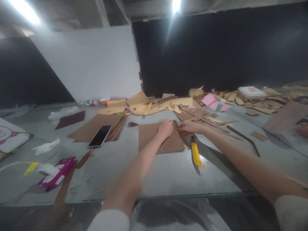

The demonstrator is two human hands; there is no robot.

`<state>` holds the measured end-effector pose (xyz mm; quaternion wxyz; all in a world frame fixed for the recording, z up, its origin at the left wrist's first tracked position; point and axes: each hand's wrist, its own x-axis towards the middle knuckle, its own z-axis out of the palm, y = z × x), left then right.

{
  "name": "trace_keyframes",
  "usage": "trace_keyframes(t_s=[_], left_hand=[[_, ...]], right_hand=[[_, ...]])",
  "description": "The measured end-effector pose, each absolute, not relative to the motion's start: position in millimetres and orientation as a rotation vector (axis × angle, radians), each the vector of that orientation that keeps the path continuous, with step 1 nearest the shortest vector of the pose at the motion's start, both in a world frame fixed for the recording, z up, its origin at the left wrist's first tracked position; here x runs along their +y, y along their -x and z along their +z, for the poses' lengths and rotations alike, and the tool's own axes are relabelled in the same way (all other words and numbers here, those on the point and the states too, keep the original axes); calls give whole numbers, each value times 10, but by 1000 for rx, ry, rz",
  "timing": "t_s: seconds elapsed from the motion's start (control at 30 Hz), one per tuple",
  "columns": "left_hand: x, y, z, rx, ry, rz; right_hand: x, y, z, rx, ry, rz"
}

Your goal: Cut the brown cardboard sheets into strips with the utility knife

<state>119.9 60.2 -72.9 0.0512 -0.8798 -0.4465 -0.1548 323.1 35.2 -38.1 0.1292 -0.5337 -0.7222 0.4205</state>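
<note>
A brown sheet [149, 136], looking like leather or card in a small stack, lies flat on the table before me. My left hand [166, 129] rests on its upper right part, fingers curled and pressed together at the edge. Just right of it, my right hand [191, 127] is closed, thumb and finger pinching a narrow brown strip [184, 136] along the sheet's right side. A yellow-handled knife [197, 155] extends toward me from under the right hand; its blade end is hidden, and whether the hand also grips it I cannot tell.
Left of the sheet lie a brown stack [91, 125], a phone [100, 136] and a magenta box [57, 173] with a white plug. Tan offcuts [146, 107], a green-labelled bottle [220, 105] and a white box [251, 92] line the back. Long strips [245, 138] lie right.
</note>
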Motion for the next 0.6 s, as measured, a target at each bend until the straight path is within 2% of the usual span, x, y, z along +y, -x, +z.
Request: trace_keyframes(t_s=[0.17,0.37,0.6], left_hand=[[600,-1204,-748,-1394,2676,-460],[584,-1208,-741,-1382,2664,-445],[613,-1197,-789,-1382,2667,-435]], right_hand=[[370,-3223,-379,-2041,1545,1310],[392,-3199,-331,-2105,1571,1241],[481,-3104,-422,-2135,1709,899]])
